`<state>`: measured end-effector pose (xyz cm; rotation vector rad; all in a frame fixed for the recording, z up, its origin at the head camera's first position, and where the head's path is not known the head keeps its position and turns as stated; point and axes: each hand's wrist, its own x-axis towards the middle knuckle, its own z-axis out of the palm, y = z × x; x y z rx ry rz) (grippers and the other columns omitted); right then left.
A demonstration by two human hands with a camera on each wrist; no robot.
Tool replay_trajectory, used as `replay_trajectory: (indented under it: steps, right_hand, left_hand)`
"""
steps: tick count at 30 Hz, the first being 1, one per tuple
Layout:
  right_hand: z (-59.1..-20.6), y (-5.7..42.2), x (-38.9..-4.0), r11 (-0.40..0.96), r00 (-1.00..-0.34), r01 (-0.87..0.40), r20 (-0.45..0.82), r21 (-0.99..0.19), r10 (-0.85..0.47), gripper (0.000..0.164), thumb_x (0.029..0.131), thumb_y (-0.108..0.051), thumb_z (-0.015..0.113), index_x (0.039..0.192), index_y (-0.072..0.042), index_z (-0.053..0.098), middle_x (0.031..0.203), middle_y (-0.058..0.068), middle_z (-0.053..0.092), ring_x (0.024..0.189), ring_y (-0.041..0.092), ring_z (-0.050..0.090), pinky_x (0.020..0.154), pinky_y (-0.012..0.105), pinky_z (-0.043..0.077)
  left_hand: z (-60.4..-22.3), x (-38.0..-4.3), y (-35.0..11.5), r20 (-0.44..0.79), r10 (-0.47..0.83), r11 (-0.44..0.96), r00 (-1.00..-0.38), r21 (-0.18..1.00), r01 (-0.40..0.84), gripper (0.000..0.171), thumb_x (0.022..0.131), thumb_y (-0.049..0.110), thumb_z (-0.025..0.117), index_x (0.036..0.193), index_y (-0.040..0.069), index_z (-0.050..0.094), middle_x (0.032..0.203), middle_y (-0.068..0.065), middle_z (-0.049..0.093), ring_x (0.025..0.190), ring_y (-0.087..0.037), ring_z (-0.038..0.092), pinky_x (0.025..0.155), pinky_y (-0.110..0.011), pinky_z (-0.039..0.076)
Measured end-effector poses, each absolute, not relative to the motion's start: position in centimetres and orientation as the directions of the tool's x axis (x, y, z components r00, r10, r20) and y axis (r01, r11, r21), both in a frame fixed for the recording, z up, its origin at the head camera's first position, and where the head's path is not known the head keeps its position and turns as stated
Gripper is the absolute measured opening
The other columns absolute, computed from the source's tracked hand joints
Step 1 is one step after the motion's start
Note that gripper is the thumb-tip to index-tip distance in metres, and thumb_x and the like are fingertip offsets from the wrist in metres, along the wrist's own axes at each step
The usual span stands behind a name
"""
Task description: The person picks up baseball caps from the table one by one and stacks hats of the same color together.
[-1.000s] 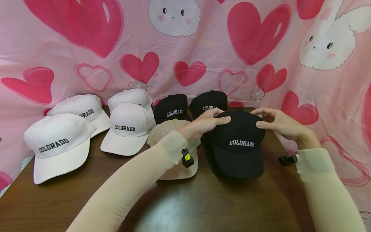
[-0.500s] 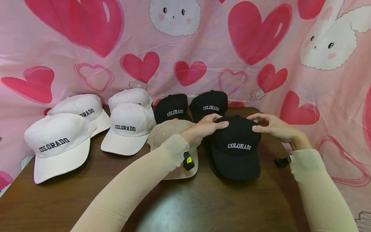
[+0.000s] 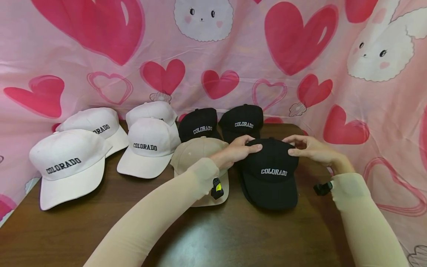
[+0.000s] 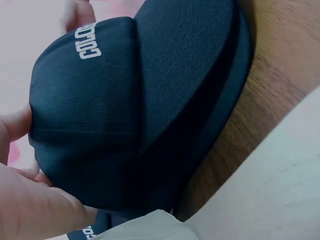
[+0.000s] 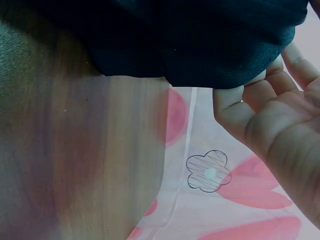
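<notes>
we find the front black cap [image 3: 271, 157] at the right of the tabletop [image 3: 267, 237], "colorado" in white facing us, over a second black cap [image 4: 230, 85] whose brim shows beneath. the left hand [image 3: 237, 150] and right hand [image 3: 310, 150] pinch its crown from both sides, thumbs in front, other fingers curled behind, presumably to line it up. beside it we see a beige cap [image 3: 197, 148], any lettering hidden by the left sleeve [image 3: 173, 196]; farther left, white caps [image 3: 73, 148] repeat "colorado" in black, apparently grouped by colour.
</notes>
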<state>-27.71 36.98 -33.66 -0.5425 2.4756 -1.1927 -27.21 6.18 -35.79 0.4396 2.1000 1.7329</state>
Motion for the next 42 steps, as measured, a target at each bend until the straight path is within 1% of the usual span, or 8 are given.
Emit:
replay_trajectory:
  steps: [6, 15, 20, 24, 27, 31, 34, 42]
  right_hand:
    - [-34.2, 36.8, -27.7, 0.548, -0.865, -0.194, -0.121, -0.814, -0.487, 0.039, 0.092, -0.017, 0.063, 0.129, -0.019, 0.05, 0.105, 0.015, 0.055, 0.096, 0.034, 0.053, 0.081, 0.042, 0.051]
    - [-35.0, 36.8, -28.0, 0.542, -0.866, -0.182, -0.127, -0.821, -0.484, 0.04, 0.093, -0.018, 0.063, 0.13, -0.016, 0.049, 0.106, 0.016, 0.054, 0.096, 0.034, 0.053, 0.082, 0.045, 0.051]
    - [-35.4, 36.9, -28.1, 0.553, -0.869, -0.179, -0.133, -0.814, -0.477, 0.04, 0.093, -0.019, 0.064, 0.13, -0.017, 0.049, 0.105, 0.017, 0.053, 0.095, 0.034, 0.054, 0.081, 0.044, 0.052]
    - [-35.5, 36.9, -28.2, 0.582, -0.872, -0.21, -0.119, -0.786, -0.476, 0.04, 0.093, -0.021, 0.063, 0.13, -0.017, 0.049, 0.105, 0.015, 0.054, 0.095, 0.033, 0.053, 0.08, 0.042, 0.051]
    - [-35.6, 36.9, -28.2, 0.59, -0.878, -0.204, -0.12, -0.781, -0.463, 0.04, 0.092, -0.022, 0.065, 0.129, -0.019, 0.051, 0.105, 0.014, 0.055, 0.095, 0.032, 0.052, 0.081, 0.042, 0.051]
    - [-35.6, 36.9, -28.1, 0.579, -0.883, -0.167, -0.14, -0.798, -0.447, 0.043, 0.09, -0.022, 0.067, 0.129, -0.019, 0.05, 0.105, 0.015, 0.053, 0.094, 0.034, 0.051, 0.081, 0.05, 0.05]
    - [-35.7, 36.9, -28.0, 0.567, -0.884, -0.145, -0.151, -0.811, -0.442, 0.044, 0.09, -0.021, 0.067, 0.131, -0.017, 0.049, 0.106, 0.017, 0.053, 0.095, 0.036, 0.05, 0.081, 0.054, 0.049]
    - [-36.0, 36.9, -27.8, 0.597, -0.89, -0.143, -0.16, -0.789, -0.426, 0.045, 0.089, -0.025, 0.069, 0.128, -0.016, 0.05, 0.11, 0.015, 0.055, 0.098, 0.033, 0.052, 0.085, 0.055, 0.047]
  left_hand:
    - [-36.2, -27.2, 6.1, -0.092, 0.457, 0.215, -0.884, 0.977, 0.009, 0.033, 0.091, 0.039, 0.065, 0.113, 0.017, 0.057, 0.109, 0.003, 0.055, 0.099, -0.014, 0.053, 0.09, -0.032, 0.043]
    - [-36.6, -27.1, 6.2, -0.073, 0.419, 0.275, -0.905, 0.96, 0.049, 0.035, 0.091, 0.04, 0.064, 0.115, 0.016, 0.056, 0.111, 0.003, 0.055, 0.101, -0.014, 0.051, 0.091, -0.033, 0.043]
    - [-36.8, -27.2, 6.3, -0.043, 0.401, 0.342, -0.915, 0.934, 0.106, 0.037, 0.092, 0.04, 0.063, 0.117, 0.015, 0.054, 0.116, 0.0, 0.054, 0.103, -0.014, 0.049, 0.092, -0.034, 0.042]
    - [-36.9, -27.2, 6.3, -0.023, 0.398, 0.393, -0.917, 0.908, 0.148, 0.038, 0.094, 0.038, 0.061, 0.121, 0.013, 0.054, 0.123, -0.003, 0.049, 0.107, -0.015, 0.046, 0.094, -0.033, 0.041]
    - [-36.9, -27.1, 6.2, -0.023, 0.395, 0.416, -0.918, 0.896, 0.156, 0.039, 0.094, 0.037, 0.06, 0.123, 0.012, 0.053, 0.128, -0.005, 0.045, 0.11, -0.016, 0.044, 0.096, -0.034, 0.04]
    - [-36.9, -27.0, 6.2, -0.021, 0.387, 0.431, -0.922, 0.888, 0.161, 0.038, 0.094, 0.037, 0.061, 0.124, 0.014, 0.053, 0.129, -0.005, 0.043, 0.112, -0.016, 0.042, 0.097, -0.034, 0.039]
    - [-37.0, -26.9, 6.2, -0.016, 0.378, 0.447, -0.925, 0.878, 0.168, 0.038, 0.094, 0.037, 0.061, 0.124, 0.015, 0.054, 0.128, -0.005, 0.043, 0.111, -0.016, 0.042, 0.097, -0.034, 0.039]
    - [-37.3, -26.6, 6.3, 0.022, 0.377, 0.528, -0.926, 0.817, 0.234, 0.041, 0.094, 0.04, 0.06, 0.127, 0.017, 0.053, 0.124, -0.005, 0.045, 0.114, -0.022, 0.038, 0.096, -0.038, 0.037]
